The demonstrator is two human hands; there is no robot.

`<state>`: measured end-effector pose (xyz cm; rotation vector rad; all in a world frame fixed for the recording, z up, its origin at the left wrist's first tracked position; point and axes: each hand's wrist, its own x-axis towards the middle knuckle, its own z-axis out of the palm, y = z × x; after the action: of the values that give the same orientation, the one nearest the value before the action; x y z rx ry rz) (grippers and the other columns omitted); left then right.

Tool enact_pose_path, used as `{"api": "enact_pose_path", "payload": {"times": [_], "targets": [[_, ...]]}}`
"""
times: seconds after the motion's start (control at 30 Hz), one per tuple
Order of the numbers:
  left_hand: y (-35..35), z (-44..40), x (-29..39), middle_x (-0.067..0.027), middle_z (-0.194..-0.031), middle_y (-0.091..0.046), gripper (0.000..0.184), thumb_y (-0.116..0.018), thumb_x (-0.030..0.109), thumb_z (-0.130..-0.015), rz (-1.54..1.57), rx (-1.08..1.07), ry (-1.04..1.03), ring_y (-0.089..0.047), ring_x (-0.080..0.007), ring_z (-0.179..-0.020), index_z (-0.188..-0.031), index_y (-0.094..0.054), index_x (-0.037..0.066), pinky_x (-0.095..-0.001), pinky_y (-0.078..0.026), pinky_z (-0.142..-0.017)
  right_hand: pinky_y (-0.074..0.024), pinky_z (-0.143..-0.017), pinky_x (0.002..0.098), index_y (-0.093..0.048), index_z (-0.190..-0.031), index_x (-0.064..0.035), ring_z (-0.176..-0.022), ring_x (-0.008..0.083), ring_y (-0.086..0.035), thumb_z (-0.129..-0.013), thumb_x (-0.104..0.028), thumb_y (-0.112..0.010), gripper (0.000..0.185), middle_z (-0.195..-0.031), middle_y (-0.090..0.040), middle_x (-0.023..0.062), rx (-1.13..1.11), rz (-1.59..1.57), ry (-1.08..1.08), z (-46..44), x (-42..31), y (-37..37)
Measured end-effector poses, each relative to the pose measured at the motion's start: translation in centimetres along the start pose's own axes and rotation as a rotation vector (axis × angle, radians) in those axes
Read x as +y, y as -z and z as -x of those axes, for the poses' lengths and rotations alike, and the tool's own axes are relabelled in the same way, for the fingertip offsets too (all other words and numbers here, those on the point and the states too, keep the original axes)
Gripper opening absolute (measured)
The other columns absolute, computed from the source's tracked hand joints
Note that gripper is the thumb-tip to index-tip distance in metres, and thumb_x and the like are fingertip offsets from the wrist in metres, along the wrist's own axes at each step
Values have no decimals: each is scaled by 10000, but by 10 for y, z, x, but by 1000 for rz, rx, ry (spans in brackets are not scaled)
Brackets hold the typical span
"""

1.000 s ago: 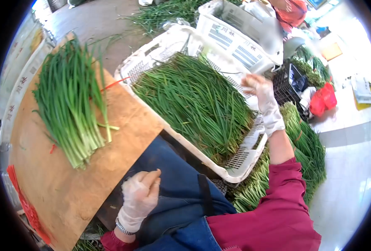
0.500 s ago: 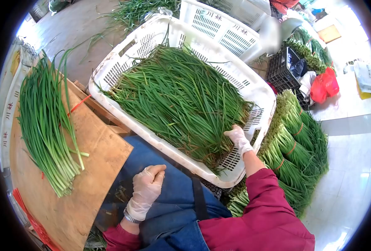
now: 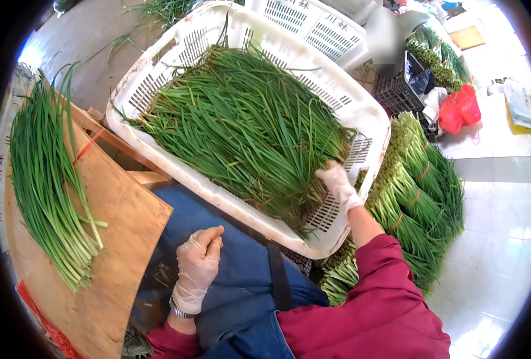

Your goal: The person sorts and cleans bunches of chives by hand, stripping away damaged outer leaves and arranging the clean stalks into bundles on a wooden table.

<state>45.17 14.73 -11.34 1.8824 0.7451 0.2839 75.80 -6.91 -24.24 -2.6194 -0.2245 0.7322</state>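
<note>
A white plastic crate (image 3: 170,161) holds a thick layer of loose garlic chives (image 3: 235,125). At the crate's near right corner my gloved right hand (image 3: 337,182) is closed on some chives at the edge of the pile, its fingertips partly hidden. My gloved left hand (image 3: 197,260) hovers over my lap, curled with thumb against forefinger and nothing showing in it. To the left, a bunch of chives (image 3: 50,197) lies on a wooden board (image 3: 116,221), pale stem ends towards me.
Tied chive bundles (image 3: 412,197) are stacked right of the crate. Red ties (image 3: 44,320) lie at the board's near left edge. Behind stand another white crate (image 3: 313,30), a black crate (image 3: 394,90) and a red plastic bag (image 3: 460,110).
The whole view has shifted, so the crate and board appear further left. My right hand stays at the crate's corner, with chives beside it blurred. My left hand remains curled over my lap.
</note>
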Motion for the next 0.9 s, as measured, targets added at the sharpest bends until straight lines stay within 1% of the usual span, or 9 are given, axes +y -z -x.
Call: {"api": "enact_pose_path", "payload": {"times": [0.07,0.17,0.27,0.4,0.47,0.6,0.67,0.73,0.9], "targets": [[-1,2,-4,-111,-695,-607,169,-581,-35,-770,-3,-8,0,-608,-210,-608,-921,-641,8,-293,-489,-565,-450,-862,343,-512,-1158,81,-968,298,-593,-728,-251,-657,561,-1060,-604,221,-49,-190,-106,3,-16,28],[-1,1,-5,-108,-692,-604,181,-581,-36,-771,8,-3,-20,-604,-208,-604,-937,-637,10,-291,-487,-562,-474,-814,316,-561,-1106,73,-931,270,-602,-710,-278,-689,544,-1019,-625,194,-189,-64,-114,-15,2,27],[-1,1,-9,-58,-729,-594,181,-542,-32,-816,6,-9,-58,-507,-71,-501,-967,-638,-3,-195,-429,-450,-475,-817,335,-535,-1140,73,-942,306,-603,-669,-303,-719,630,-1014,-623,205,-199,215,12,-11,20,-12],[0,1,-11,-59,-733,-594,181,-542,-33,-816,0,-13,-57,-508,-72,-504,-967,-638,-1,-196,-429,-446,-438,-890,377,-532,-1023,59,-1000,353,-567,-583,-312,-770,623,-1029,-584,265,-48,162,-60,26,4,-59],[0,1,-12,-59,-735,-594,182,-541,-33,-816,-13,-13,-65,-509,-72,-506,-967,-637,0,-197,-429,-446,-454,-883,392,-503,-1086,39,-1032,359,-545,-594,-270,-763,636,-1108,-543,224,97,253,-172,47,-18,-72],[-1,0,-11,-60,-734,-594,181,-543,-32,-816,16,2,-63,-510,-75,-505,-965,-638,3,-198,-429,-447,-448,-890,397,-491,-1111,29,-1042,362,-538,-579,-234,-772,656,-1107,-540,222,91,160,-247,50,-12,-72],[-1,0,-11,-60,-727,-593,182,-545,-32,-814,20,5,-56,-510,-76,-500,-965,-638,5,-200,-429,-447,-446,-889,369,-486,-1112,78,-1014,371,-559,-570,-198,-789,679,-1100,-555,263,79,-89,-275,36,6,-68],[0,0,-7,-95,-714,-603,178,-567,-37,-787,24,6,-40,-575,-163,-576,-945,-635,5,-263,-470,-524,-485,-749,349,-513,-1028,93,-845,322,-610,-571,-167,-790,594,-911,-615,209,3,-185,-252,18,19,-65],[2,0,-10,-112,-709,-608,178,-575,-43,-774,25,14,-41,-607,-207,-616,-935,-633,5,-291,-491,-570,-465,-853,369,-506,-1081,77,-953,372,-576,-571,-237,-789,662,-993,-603,224,70,380,-82,37,-9,-68]]}}
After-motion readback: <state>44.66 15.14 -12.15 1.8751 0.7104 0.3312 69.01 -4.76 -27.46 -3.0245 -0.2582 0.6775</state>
